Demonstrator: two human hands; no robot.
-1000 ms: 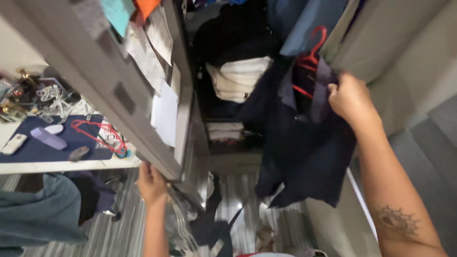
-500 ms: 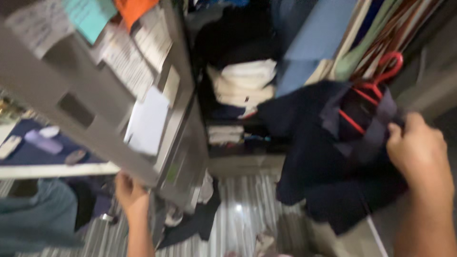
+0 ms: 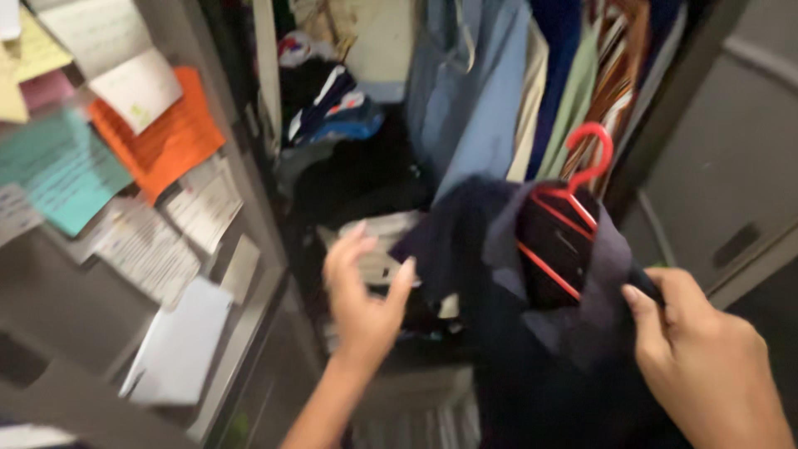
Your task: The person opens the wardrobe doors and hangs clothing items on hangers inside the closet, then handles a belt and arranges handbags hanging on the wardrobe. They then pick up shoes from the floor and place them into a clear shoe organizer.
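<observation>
The right hand (image 3: 706, 366), at five o'clock, is clamped on the shoulder of a dark navy collared shirt (image 3: 532, 333) draped over a red plastic hanger (image 3: 573, 208), held before the open wardrobe. The left hand (image 3: 362, 291), fingers spread and gripping nothing, hovers at seven o'clock near the folded pale cloth (image 3: 378, 249). Risks: the shirt could slide off the tilted hanger; the hook might snag the packed hanging garments (image 3: 515, 91) at twelve o'clock.

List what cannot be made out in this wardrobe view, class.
- Head view: right hand cut off by the bottom edge; its grip on the dark shirt is partly hidden.
- Left hand is motion-blurred.
- Red hanger: its lower part is hidden by the collar.
</observation>
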